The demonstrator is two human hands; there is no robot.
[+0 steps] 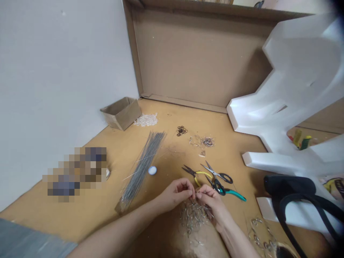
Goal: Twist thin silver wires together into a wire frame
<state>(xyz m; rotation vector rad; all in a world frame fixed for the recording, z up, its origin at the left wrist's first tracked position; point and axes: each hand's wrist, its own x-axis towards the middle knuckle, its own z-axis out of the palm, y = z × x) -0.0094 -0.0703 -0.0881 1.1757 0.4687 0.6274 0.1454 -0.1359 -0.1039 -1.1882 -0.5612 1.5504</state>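
Just above a tangled pile of bent silvery wire pieces (192, 217), my two hands meet at the fingertips. My left hand (179, 192) is closed in a pinch, thumb against fingers. Opposite it, my right hand (211, 198) pinches too, almost touching the left. What they hold is too small to make out. Beyond them lie yellow-handled pliers (202, 173), black-handled scissors (225, 177) and a teal-handled tool (235, 194), partly overlapping. A long bundle of straight grey wires (143, 168) is left of my hands, with a small round white lid (152, 170) beside it.
Farther back are black rings (181, 131), a loose wire tangle (208, 142), small clear rings (147, 120) and an open cardboard box (122, 116). White foam (249, 107) and a black curved frame (290, 186) stand right. More wire pieces (258, 234) lie front right. A blurred patch covers the left.
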